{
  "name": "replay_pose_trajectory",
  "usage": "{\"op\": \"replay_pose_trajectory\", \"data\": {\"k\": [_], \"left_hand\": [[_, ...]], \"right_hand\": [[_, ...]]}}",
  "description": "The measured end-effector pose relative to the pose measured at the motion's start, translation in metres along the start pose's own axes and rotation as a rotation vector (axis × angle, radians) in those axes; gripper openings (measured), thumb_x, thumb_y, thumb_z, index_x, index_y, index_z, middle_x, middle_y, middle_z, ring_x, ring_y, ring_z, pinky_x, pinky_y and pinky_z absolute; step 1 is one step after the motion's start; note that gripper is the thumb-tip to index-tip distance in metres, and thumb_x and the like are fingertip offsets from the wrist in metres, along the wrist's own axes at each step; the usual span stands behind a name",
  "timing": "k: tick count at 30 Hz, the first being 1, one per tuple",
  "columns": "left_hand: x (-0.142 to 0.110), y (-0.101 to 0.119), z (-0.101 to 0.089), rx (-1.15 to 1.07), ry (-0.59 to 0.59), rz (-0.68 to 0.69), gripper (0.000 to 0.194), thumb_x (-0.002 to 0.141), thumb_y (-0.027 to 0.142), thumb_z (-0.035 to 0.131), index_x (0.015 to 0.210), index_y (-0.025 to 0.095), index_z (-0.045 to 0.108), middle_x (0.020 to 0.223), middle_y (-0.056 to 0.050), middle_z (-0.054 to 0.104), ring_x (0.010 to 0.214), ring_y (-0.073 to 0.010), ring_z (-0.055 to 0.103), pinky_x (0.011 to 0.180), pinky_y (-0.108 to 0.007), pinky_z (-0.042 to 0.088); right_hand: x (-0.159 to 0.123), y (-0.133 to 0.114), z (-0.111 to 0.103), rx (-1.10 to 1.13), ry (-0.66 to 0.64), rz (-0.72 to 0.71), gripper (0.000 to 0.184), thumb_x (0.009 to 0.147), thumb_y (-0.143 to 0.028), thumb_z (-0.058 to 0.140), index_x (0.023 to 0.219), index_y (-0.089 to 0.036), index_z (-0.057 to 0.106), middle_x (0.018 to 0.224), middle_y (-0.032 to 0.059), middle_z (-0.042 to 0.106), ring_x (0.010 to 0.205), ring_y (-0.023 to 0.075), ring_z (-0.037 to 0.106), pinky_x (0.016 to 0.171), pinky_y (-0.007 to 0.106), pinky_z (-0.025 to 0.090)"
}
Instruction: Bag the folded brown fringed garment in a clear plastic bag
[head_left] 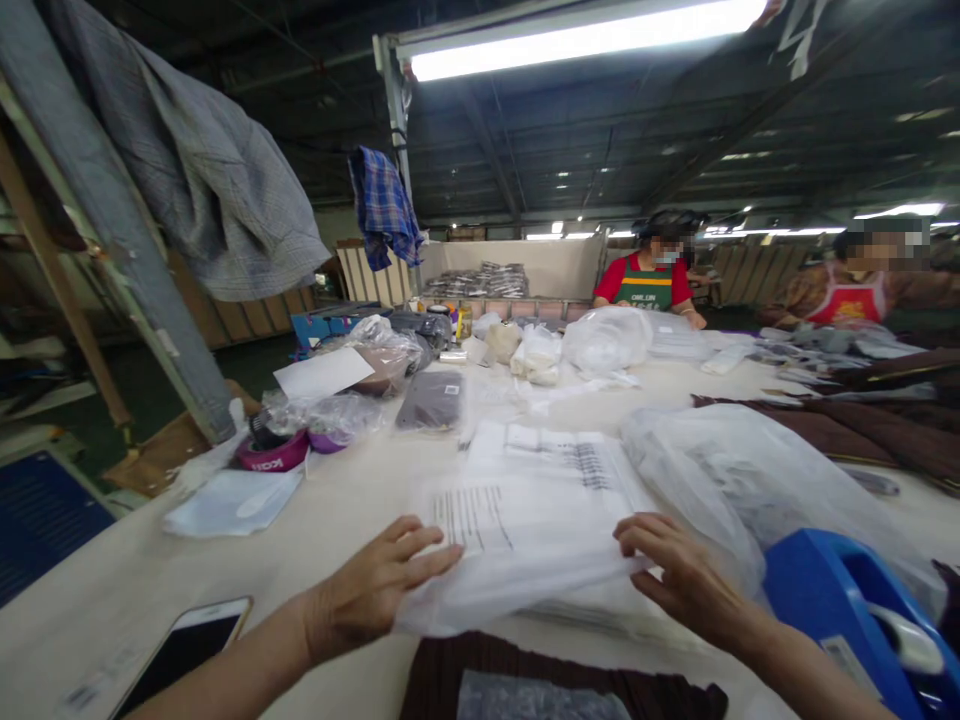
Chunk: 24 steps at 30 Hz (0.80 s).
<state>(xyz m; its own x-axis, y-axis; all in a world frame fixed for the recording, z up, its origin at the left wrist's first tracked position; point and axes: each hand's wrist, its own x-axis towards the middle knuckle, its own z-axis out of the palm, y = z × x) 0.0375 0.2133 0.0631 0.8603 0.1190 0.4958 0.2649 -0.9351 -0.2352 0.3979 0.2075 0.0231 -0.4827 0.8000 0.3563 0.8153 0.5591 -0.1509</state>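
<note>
A translucent plastic bag (525,535) printed with black text lies before me on a stack of similar bags, its near edge lifted and folded. My left hand (379,575) grips the bag's left near corner, thumb hidden behind the film. At the right end of that edge, my right hand (675,570) pinches the plastic between thumb and bent fingers. Just below the bag, at the table's near side, lies dark brown fabric (442,675) with a grey plastic-wrapped item (536,697) on it.
A blue tape dispenser (814,600) and a large clear bag (720,450) stand right. To the left are a phone (187,645), a purple bowl-like item (274,452) and a packed grey piece (431,400). Two co-workers (649,280) sit across the table.
</note>
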Motion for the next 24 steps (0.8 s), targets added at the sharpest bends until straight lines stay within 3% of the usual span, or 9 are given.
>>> {"op": "replay_pose_trajectory", "data": {"k": [3,6,9,12,15,17,19,21,24], "left_hand": [[-0.006,-0.039,0.015,0.245,-0.05,0.048,0.024,0.09,0.01,0.037,0.097,0.016,0.06,0.115,-0.006,0.063,0.106,-0.0223,0.051,0.09,-0.039,0.036],[0.004,-0.074,0.038,0.3,-0.229,-0.188,0.031,0.082,0.002,0.046,0.101,0.022,0.061,0.126,-0.006,0.057,0.113,-0.0262,0.051,0.093,-0.046,0.037],[0.03,-0.084,0.053,0.293,-0.281,-0.445,0.032,0.077,-0.004,0.046,0.097,0.014,0.063,0.124,-0.019,0.055,0.114,-0.0349,0.051,0.088,-0.056,0.039],[0.058,-0.061,0.053,0.239,-0.247,-0.498,0.028,0.084,0.011,0.049,0.111,0.012,0.056,0.125,-0.02,0.054,0.117,-0.0318,0.049,0.089,-0.051,0.041],[0.075,-0.021,0.049,-0.067,-0.347,-0.255,0.061,0.074,0.038,0.066,0.128,0.027,0.04,0.135,-0.006,0.048,0.125,-0.026,0.041,0.099,-0.046,0.035],[0.075,-0.001,0.052,-0.245,-0.381,-0.207,0.069,0.067,0.031,0.07,0.128,0.025,0.039,0.127,-0.007,0.054,0.118,-0.0269,0.046,0.1,-0.05,0.03],[0.068,0.011,0.061,-0.287,-0.349,-0.273,0.046,0.067,0.016,0.063,0.112,0.021,0.052,0.1,-0.005,0.064,0.098,-0.0224,0.056,0.095,-0.045,0.034],[0.058,0.014,0.072,-0.268,-0.305,-0.316,0.023,0.068,0.008,0.056,0.088,0.02,0.059,0.077,-0.001,0.062,0.08,-0.0171,0.056,0.084,-0.037,0.039],[0.044,0.014,0.085,-0.273,-0.194,-0.305,0.019,0.072,0.004,0.049,0.076,0.019,0.057,0.074,-0.001,0.058,0.076,-0.0149,0.052,0.077,-0.032,0.038]], "right_hand": [[-0.022,-0.012,-0.018,-0.09,0.207,-0.106,0.019,0.072,-0.005,0.046,0.082,-0.02,0.046,0.088,0.0059,0.064,0.085,0.0157,0.058,0.075,0.027,0.046],[-0.037,-0.042,-0.029,-0.297,0.332,-0.219,0.02,0.079,-0.007,0.04,0.093,-0.019,0.048,0.084,0.0051,0.066,0.074,0.0147,0.06,0.067,0.024,0.046],[-0.038,-0.076,-0.019,-0.432,0.314,-0.189,0.029,0.079,-0.002,0.033,0.096,-0.017,0.05,0.079,0.0048,0.066,0.067,0.0156,0.059,0.064,0.025,0.044],[-0.022,-0.098,0.002,-0.408,0.324,-0.148,0.03,0.076,0.001,0.032,0.092,-0.017,0.051,0.075,0.0042,0.063,0.061,0.0162,0.054,0.06,0.027,0.042],[0.002,-0.108,0.02,-0.344,0.29,-0.161,0.025,0.074,0.0,0.039,0.087,-0.017,0.05,0.071,0.0031,0.059,0.06,0.0168,0.051,0.057,0.028,0.04],[0.013,-0.111,0.026,-0.301,0.242,-0.154,0.023,0.073,0.0,0.043,0.088,-0.016,0.05,0.074,0.0041,0.058,0.064,0.0172,0.051,0.059,0.028,0.041],[0.016,-0.11,0.029,-0.215,0.222,-0.14,0.026,0.071,0.0,0.044,0.092,-0.015,0.051,0.078,0.0049,0.059,0.066,0.0177,0.051,0.061,0.029,0.042],[0.01,-0.105,0.03,-0.124,0.189,-0.083,0.034,0.067,-0.001,0.046,0.097,-0.015,0.052,0.081,0.0049,0.06,0.069,0.0189,0.051,0.062,0.032,0.042],[-0.009,-0.092,0.028,-0.028,0.143,0.074,0.041,0.064,-0.004,0.051,0.103,-0.016,0.053,0.089,0.0059,0.062,0.079,0.0215,0.055,0.069,0.036,0.043]]}}
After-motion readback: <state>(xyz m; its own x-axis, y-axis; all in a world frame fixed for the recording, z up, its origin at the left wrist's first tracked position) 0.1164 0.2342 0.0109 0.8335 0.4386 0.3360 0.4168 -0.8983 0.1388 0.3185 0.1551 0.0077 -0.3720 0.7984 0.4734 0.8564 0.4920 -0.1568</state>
